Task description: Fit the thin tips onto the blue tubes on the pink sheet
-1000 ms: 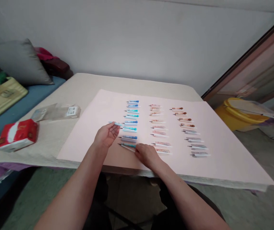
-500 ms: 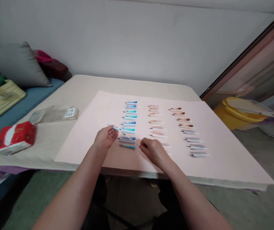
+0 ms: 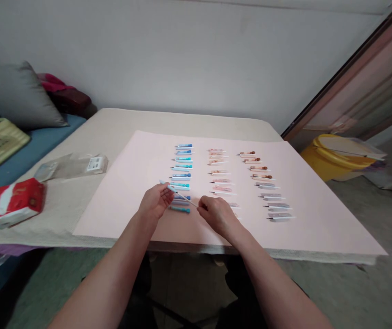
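Observation:
My left hand (image 3: 155,201) is closed on a pale blue pen barrel (image 3: 170,187) held slantwise above the pink sheet (image 3: 120,192). A thin white pen refill (image 3: 189,201) runs from the barrel's lower right end to my right hand (image 3: 218,214), whose fingers pinch its other end. Whether the refill's tip sits inside the barrel is too small to tell. Under and beyond my hands lies a column of blue and teal pens (image 3: 183,176), several with thin white refills alongside. A teal pen (image 3: 179,209) lies closest to me, between my hands.
Pink pens (image 3: 221,188) form a middle column; brown-topped pens (image 3: 260,168) and grey pens (image 3: 271,196) form the right one. At left are a clear plastic bag (image 3: 68,167) and a red tissue pack (image 3: 13,201). A yellow bucket (image 3: 336,157) stands right of the table.
The pale blue barrel has tilted and come closer to my right hand, nearly in line with the refill. My left hand has shifted slightly right; the view has swung a little.

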Demonstrator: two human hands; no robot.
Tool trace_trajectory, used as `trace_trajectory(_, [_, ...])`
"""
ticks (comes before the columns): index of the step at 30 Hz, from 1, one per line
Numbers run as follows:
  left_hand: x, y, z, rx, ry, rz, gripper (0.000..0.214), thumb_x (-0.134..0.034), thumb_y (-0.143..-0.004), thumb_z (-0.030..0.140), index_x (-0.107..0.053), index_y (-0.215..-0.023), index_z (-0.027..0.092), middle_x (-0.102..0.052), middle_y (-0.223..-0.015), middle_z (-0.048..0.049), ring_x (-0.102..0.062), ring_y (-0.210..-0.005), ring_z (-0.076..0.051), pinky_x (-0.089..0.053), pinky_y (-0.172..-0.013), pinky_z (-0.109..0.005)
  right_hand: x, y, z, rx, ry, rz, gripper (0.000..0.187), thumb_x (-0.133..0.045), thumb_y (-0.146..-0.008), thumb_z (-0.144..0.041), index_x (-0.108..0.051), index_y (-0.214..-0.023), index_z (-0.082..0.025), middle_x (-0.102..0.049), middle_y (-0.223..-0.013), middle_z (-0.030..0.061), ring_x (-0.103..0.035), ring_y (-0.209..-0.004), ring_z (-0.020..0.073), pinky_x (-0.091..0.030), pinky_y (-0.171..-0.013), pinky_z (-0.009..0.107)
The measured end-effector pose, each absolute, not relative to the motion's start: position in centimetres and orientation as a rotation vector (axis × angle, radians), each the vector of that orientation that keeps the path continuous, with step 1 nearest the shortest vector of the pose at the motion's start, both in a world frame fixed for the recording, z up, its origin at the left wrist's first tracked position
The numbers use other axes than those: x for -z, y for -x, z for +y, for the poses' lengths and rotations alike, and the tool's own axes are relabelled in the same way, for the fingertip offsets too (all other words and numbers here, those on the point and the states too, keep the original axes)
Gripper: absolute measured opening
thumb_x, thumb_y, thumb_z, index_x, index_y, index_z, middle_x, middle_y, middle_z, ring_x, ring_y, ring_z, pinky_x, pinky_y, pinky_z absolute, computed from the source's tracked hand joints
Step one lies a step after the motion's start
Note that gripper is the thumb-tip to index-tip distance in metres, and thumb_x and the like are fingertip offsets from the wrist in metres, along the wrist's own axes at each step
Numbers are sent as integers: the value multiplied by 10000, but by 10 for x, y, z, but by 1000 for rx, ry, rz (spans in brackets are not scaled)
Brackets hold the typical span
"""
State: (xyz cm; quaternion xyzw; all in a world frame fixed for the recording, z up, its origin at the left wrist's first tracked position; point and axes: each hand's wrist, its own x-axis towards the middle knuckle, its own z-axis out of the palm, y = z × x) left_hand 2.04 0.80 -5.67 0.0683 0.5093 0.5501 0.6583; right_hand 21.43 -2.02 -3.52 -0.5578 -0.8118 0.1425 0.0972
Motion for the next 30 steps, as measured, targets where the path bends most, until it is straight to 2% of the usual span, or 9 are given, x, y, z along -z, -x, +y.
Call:
trace_trajectory(13, [60,-26,4,-1301,-231,1129,45,-611,-740,142,-572,-756,125,-610,-632,-35,-601,-563,-115,-503,-549,-233,39,-215,-19,-520,1472,-2164,151,-487,-739,-105,-524,-617,-186,-537,-557,-18,-473,-529,110,-290,-523,212])
trace_trajectory(18, [56,-34,-1,-1267,-271,1112,56,-605,-746,158,-569,-782,134,-627,-678,-36,-609,-586,-116,-500,-555,-233,39,-214,-20,-632,1461,-2095,156,-499,-741,-106,-529,-611,-187,-562,-554,-19,-505,-528,111,-319,-528,207])
trace_trajectory(24, [50,-53,-12,-1134,-307,1035,48,-573,-759,183,-551,-763,140,-667,-724,-85,-641,-615,-159,-519,-612,-287,49,-209,-19,-856,1371,-1905,108,-512,-798,-186,-562,-702,-193,-568,-556,-29,-568,-541,116,-397,-560,203])
trace_trajectory(30, [48,-58,-16,-1122,-336,1025,55,-563,-775,196,-526,-774,156,-671,-712,-77,-641,-589,-157,-516,-596,-285,53,-205,-18,-941,1360,-1784,104,-527,-792,-221,-559,-699,-190,-563,-552,-31,-576,-525,116,-428,-546,202])
